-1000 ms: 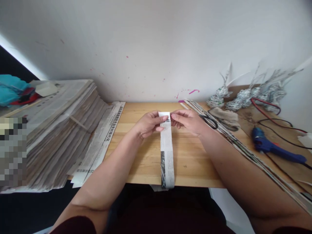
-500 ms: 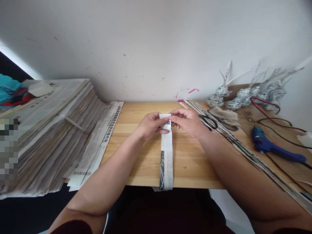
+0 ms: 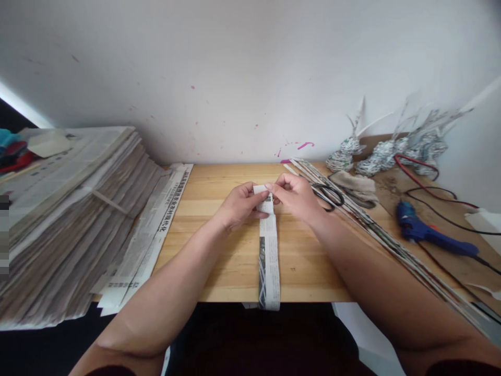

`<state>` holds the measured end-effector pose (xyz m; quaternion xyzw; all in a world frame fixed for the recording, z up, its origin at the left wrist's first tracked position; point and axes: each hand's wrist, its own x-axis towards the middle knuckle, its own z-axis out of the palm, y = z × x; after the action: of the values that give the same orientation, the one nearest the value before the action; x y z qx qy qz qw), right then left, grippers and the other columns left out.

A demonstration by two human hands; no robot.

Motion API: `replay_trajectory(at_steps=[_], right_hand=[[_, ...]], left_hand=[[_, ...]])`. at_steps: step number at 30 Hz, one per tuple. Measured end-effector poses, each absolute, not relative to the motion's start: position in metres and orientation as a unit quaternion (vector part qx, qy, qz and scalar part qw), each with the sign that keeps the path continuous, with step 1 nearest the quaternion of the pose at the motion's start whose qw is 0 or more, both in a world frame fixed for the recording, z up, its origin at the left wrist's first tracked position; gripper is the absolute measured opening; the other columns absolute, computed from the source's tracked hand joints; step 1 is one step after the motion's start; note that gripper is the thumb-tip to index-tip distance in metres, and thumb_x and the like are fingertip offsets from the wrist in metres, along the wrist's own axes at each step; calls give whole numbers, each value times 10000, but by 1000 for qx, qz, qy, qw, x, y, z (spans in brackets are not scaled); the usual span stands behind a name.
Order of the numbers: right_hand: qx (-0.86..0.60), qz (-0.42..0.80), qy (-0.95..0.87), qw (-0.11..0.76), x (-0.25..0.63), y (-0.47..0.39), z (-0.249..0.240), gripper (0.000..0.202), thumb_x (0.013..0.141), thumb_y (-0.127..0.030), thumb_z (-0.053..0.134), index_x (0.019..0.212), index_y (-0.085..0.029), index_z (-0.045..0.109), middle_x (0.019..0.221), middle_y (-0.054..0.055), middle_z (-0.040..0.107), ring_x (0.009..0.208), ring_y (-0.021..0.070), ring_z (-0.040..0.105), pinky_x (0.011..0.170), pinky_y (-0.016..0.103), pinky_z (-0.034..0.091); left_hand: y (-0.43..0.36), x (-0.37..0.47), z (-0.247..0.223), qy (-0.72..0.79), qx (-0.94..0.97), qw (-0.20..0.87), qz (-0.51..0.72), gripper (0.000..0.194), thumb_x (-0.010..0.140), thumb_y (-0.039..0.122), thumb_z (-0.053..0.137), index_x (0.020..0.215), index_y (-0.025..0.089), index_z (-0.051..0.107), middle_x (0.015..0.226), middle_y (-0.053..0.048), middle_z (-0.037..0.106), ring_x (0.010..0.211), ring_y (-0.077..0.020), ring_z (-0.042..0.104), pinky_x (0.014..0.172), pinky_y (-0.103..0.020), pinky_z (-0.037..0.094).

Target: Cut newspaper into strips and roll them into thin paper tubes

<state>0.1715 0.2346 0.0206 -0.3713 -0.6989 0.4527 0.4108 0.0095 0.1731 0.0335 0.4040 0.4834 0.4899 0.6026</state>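
Note:
A long narrow newspaper strip (image 3: 270, 261) runs from my two hands toward me and hangs over the table's front edge. My left hand (image 3: 240, 204) pinches its far end from the left, thumb on top and fingers underneath. From the right, my right hand (image 3: 295, 194) holds the top corner of the same end between thumb and fingertips. The end is slightly tilted against the rest of the strip. Just right of my right hand lie black-handled scissors (image 3: 332, 198), partly hidden by it.
Left stand a tall newspaper stack (image 3: 86, 209) and cut newspaper sheets (image 3: 156, 240). Rolled paper sticks (image 3: 376, 230) lie diagonally at right, beside a cloth (image 3: 354, 187), a blue glue gun (image 3: 434, 235) with cables and several woven paper figures (image 3: 376, 156). A wall (image 3: 235, 78) closes the back.
The strip's far end has turned slightly, and my right thumb has shifted left along its top edge. The whole view has swung a little to the right.

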Motion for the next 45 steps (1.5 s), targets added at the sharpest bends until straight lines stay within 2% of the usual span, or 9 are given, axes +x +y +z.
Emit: replay_trajectory(at_steps=[5, 9, 13, 25, 31, 35, 38, 41, 45], right_hand=[[-447, 335, -726, 401, 187, 259, 21, 339, 913, -500, 600, 728, -217, 621, 711, 37, 683, 689, 189, 651, 718, 334, 509], [-550, 124, -783, 262, 227, 279, 35, 168, 899, -293, 617, 821, -197, 731, 910, 121, 726, 959, 291, 646, 901, 412, 443], [-740, -39, -652, 161, 273, 291, 43, 306, 860, -344, 650, 1058, -133, 749, 1244, 237, 637, 1213, 416, 481, 967, 526, 353], [-810, -14, -557, 183, 292, 299, 32, 391, 895, -436, 621, 1089, -108, 711, 1161, 300, 662, 1185, 427, 489, 941, 583, 257], [-776, 16, -578, 250, 300, 304, 25, 307, 948, -359, 497, 937, -150, 721, 1023, 276, 665, 1136, 430, 462, 934, 599, 226], [-786, -24, -555, 270, 292, 302, 28, 448, 916, -485, 535, 1022, -96, 729, 1183, 302, 637, 1222, 474, 420, 916, 602, 289], [-705, -34, -612, 357, 267, 291, 37, 374, 835, -424, 660, 1044, -119, 718, 1201, 229, 665, 1185, 409, 508, 909, 513, 382], [-534, 163, -716, 419, 229, 270, 44, 331, 906, -439, 575, 840, -153, 728, 856, 122, 738, 829, 255, 659, 813, 392, 470], [-367, 394, -764, 355, 189, 244, 42, 430, 917, -545, 557, 859, -164, 750, 801, 70, 738, 763, 201, 663, 742, 320, 495]], left_hand=[[173, 9, 35, 508, 381, 595, 492, 248, 766, 261, 801, 871, 126, 621, 741, -30, 675, 607, -134, 668, 500, -242, 599], [176, 9, 35, 505, 368, 607, 491, 228, 794, 249, 774, 908, 140, 610, 792, -50, 707, 670, -183, 727, 471, -226, 581], [176, 10, 35, 501, 353, 611, 500, 156, 836, 198, 722, 891, 135, 591, 761, -42, 706, 679, -183, 735, 573, -270, 620], [176, 12, 32, 480, 349, 626, 505, 58, 907, 168, 626, 914, 116, 650, 825, -75, 728, 708, -172, 735, 557, -241, 599], [176, 12, 29, 464, 368, 621, 514, 99, 906, 192, 647, 922, 94, 653, 787, -90, 734, 695, -156, 736, 650, -244, 605], [176, 13, 29, 466, 382, 606, 519, 128, 890, 218, 675, 897, 92, 659, 760, -85, 731, 687, -146, 727, 645, -227, 589], [176, 14, 30, 469, 389, 592, 528, 143, 889, 238, 679, 890, 97, 658, 753, -74, 727, 681, -139, 722, 653, -233, 587], [176, 14, 29, 475, 394, 580, 531, 183, 863, 280, 713, 879, 107, 654, 740, -60, 720, 684, -142, 722, 654, -240, 585], [176, 13, 29, 473, 408, 575, 529, 264, 829, 341, 741, 953, 117, 677, 765, -59, 731, 666, -135, 708, 619, -229, 567]])
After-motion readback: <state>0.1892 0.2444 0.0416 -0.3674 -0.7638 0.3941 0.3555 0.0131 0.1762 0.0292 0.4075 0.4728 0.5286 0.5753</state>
